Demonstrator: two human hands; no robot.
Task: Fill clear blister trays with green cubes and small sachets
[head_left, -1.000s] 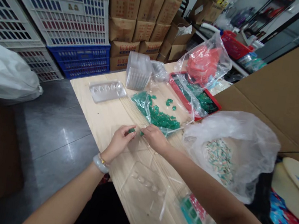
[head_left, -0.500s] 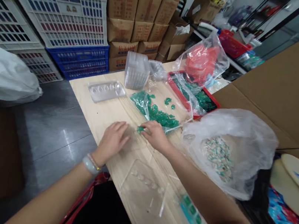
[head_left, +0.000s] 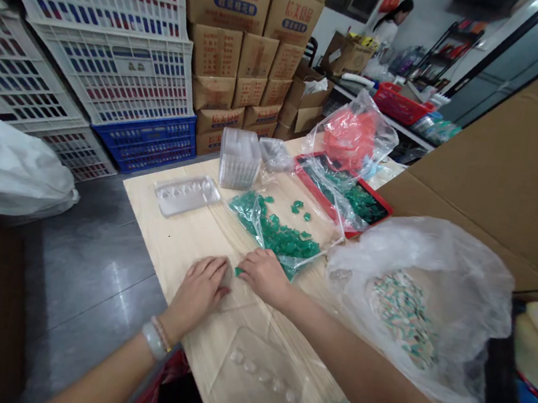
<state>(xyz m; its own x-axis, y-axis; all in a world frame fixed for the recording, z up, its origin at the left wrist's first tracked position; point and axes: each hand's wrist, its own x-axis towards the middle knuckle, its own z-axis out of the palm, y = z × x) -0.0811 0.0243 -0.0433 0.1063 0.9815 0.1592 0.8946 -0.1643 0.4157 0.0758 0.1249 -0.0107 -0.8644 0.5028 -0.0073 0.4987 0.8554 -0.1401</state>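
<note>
My right hand (head_left: 262,276) rests its fingertips on a small green translucent piece (head_left: 238,271) at the table's middle. My left hand (head_left: 197,292) lies flat on the pale wood just left of it, holding nothing, and a bead bracelet and pale bangle circle that wrist. Beyond the hands sits a clear plastic bag of green pieces (head_left: 274,236), with several loose pieces beside it. A clear blister tray (head_left: 186,194) lies to the left of the bag, and another (head_left: 258,388) lies near my forearms.
A stack of clear trays (head_left: 239,159) and a red tray of green pieces (head_left: 340,195) stand further along the wooden table (head_left: 182,242). A large bag of pale pieces (head_left: 404,309) lies right, against cardboard. Crates and cartons line the back, where a person (head_left: 391,24) stands.
My left hand has drawn back from the right and no longer pinches a green piece. The view has tilted upward, showing more of the cartons and the far room.
</note>
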